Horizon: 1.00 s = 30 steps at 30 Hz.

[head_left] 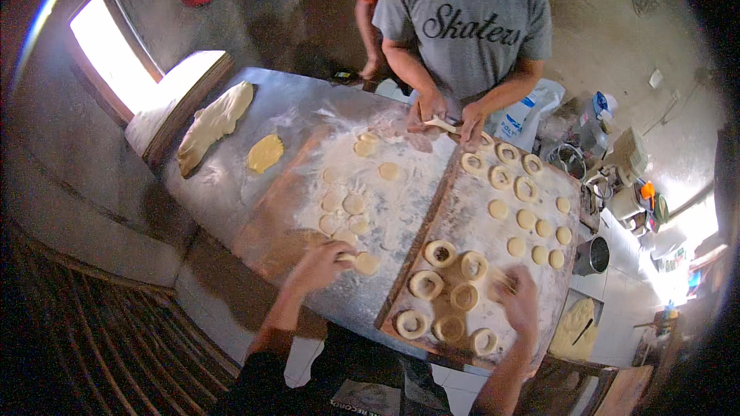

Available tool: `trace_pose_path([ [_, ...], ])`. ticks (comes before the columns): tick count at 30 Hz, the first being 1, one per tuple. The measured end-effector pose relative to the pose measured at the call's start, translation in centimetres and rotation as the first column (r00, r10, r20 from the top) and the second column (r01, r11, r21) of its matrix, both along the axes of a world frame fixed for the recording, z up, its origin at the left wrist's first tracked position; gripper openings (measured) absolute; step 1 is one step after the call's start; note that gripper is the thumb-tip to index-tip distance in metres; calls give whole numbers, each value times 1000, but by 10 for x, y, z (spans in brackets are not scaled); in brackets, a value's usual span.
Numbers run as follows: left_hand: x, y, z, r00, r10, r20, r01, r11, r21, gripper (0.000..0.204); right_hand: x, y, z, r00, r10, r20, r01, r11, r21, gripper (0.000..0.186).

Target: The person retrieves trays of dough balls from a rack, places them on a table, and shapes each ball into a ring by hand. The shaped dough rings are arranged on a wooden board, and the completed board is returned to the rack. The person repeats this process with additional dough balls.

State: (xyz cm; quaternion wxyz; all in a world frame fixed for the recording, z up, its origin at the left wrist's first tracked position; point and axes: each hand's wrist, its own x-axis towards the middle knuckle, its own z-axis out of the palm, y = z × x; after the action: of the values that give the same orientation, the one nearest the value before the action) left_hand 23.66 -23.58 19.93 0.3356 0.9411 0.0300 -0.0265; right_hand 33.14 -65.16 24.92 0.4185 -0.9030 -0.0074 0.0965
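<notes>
My left hand is over the floured part of the metal table, its fingers closed at the edge of a small dough round. Right beside its fingertips is another flat dough round. Several more dough rounds lie in the flour just beyond. My right hand, smeared by motion, hovers low over the wooden board; whether it holds dough cannot be made out. Left of it stand several dough rings, among them one ring close by and another ring farther left. A dough ring lies nearer me.
Across the table a person in a grey shirt handles a strip of dough; another person stands behind. A long dough slab and yellow dough piece lie far left. A dark metal pot and dough tub stand right.
</notes>
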Motion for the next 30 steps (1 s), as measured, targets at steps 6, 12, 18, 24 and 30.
trace_pose_path([
  [6,5,109,-31,985,-162,-58,163,987,6,27,82,275,-42,854,520,29,-515,851,-96,41],
  [12,31,155,-60,975,-7,223,15,999,-36,21,110,349,-59,875,474,-95,-483,848,-219,38],
  [18,65,165,-54,988,29,155,-2,985,-170,19,116,417,-85,900,391,193,-264,840,-473,28],
  [24,84,175,-54,984,107,140,-70,966,-248,22,94,425,-73,901,426,-77,-410,783,-469,31],
  [30,99,175,-36,987,117,112,-58,900,-431,29,79,422,-49,940,336,-52,-331,939,91,40],
])
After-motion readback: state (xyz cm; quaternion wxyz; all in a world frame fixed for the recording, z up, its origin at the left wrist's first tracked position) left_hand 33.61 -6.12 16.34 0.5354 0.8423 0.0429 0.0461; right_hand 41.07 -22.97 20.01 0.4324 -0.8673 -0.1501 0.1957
